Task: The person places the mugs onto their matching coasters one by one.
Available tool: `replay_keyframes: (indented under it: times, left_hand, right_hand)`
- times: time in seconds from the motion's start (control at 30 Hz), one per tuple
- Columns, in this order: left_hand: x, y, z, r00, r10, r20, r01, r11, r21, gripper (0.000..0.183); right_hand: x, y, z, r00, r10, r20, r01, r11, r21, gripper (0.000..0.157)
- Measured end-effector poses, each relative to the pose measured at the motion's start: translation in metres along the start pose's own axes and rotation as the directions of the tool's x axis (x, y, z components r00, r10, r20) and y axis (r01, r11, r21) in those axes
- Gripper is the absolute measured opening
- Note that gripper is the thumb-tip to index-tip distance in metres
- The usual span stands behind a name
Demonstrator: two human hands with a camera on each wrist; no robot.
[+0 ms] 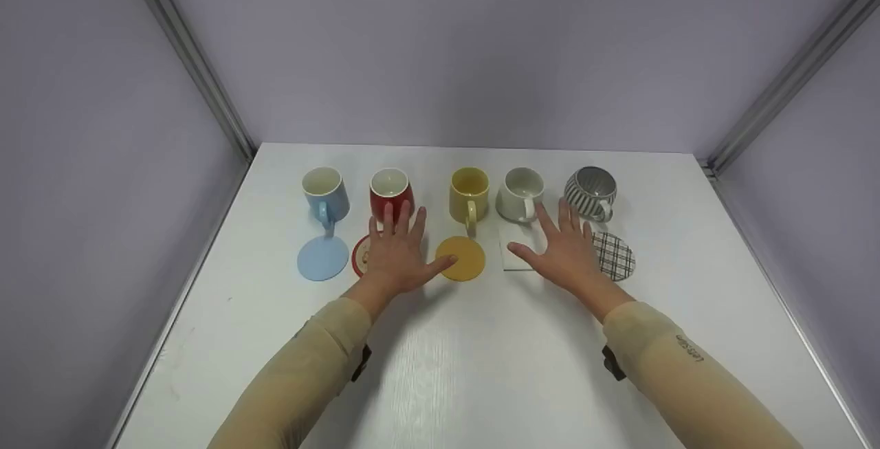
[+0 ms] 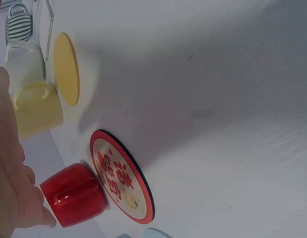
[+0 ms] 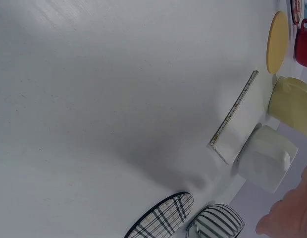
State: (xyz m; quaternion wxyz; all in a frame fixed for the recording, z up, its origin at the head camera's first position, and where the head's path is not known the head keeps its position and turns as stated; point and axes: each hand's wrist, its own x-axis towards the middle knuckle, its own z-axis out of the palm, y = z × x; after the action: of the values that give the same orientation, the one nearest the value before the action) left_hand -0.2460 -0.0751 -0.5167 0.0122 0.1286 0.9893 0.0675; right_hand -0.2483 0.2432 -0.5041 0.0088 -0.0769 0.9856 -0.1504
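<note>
My left hand [image 1: 395, 256] is held above the table with fingers spread, overlapping the red mug [image 1: 388, 191] and the red-rimmed coaster [image 2: 119, 178] in the head view. Beside its thumb lies the round yellow coaster [image 1: 466, 260]. The right hand [image 1: 567, 249], also spread and holding nothing, hovers over the square white coaster [image 1: 515, 249], its fingertips close to the white mug [image 1: 520, 191] and the grey-striped mug [image 1: 584, 191]. A round plaid coaster [image 1: 615, 256] shows just right of that hand. Between the hands, farther back, stands a yellow mug [image 1: 467, 191].
At the left end a light blue mug [image 1: 330, 198] stands behind a round blue coaster [image 1: 323, 258]. All the mugs form a row near the back of the white table [image 1: 426, 380]. Grey panels [image 1: 467, 50] enclose the table at the back and sides.
</note>
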Motion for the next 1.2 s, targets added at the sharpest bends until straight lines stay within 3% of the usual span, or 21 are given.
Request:
replay_keyframes:
  times: [0.33,0.63,0.97,1.2]
  left_hand:
    - [0.002,0.012,-0.006,0.999,0.033,-0.009,-0.033,0.999,0.014,0.114]
    - [0.007,0.033,-0.010,0.996,0.089,-0.022,-0.089,0.996,0.000,0.113]
    - [0.012,0.075,-0.004,0.979,0.203,-0.036,-0.204,0.979,-0.028,0.117]
    - [0.016,0.108,0.004,0.963,0.271,0.003,-0.271,0.962,0.029,0.114]
  right_hand:
    - [-0.006,0.014,-0.016,0.999,0.038,-0.013,-0.038,0.999,-0.026,0.108]
    - [-0.012,0.034,-0.031,0.995,0.093,-0.030,-0.093,0.996,0.008,0.112]
    - [-0.025,0.062,-0.045,0.984,0.176,-0.018,-0.174,0.983,0.061,0.112]
    - [-0.038,0.080,-0.046,0.973,0.229,-0.016,-0.227,0.970,0.087,0.114]
